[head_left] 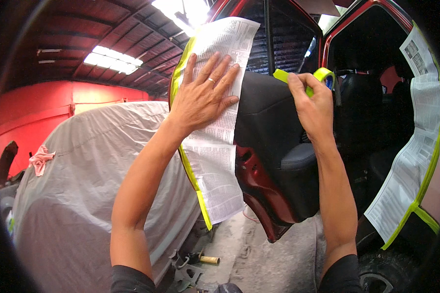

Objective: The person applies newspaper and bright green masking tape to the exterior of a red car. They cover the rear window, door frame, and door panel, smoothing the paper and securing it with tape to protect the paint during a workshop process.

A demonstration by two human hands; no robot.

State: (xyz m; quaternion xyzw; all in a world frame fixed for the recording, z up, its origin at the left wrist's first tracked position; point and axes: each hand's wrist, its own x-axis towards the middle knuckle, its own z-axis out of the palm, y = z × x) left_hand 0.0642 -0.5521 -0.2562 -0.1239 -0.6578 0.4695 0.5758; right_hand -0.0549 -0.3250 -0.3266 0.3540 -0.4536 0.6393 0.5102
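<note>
My left hand [204, 95] lies flat with fingers spread on a sheet of newspaper [212, 163]. Yellow-green masking tape [189, 171] fixes that paper along the outer edge of an open red car door [264, 195]. In my right hand [314, 105] is a roll of yellow-green masking tape [322, 75], gripped near its side. A short loose strip [281, 74] sticks out to the left from between the thumb and fingers. The right hand is in front of the door's black inner panel [266, 105], beside the window; whether it touches the panel I cannot tell.
More newspaper [415, 146] is taped along the body's door opening at right, above a wheel [381, 273]. At left stands a vehicle under a grey cover [102, 171], with a pink rag [41, 160] on it. Metal parts [188, 268] lie on the concrete floor [259, 263].
</note>
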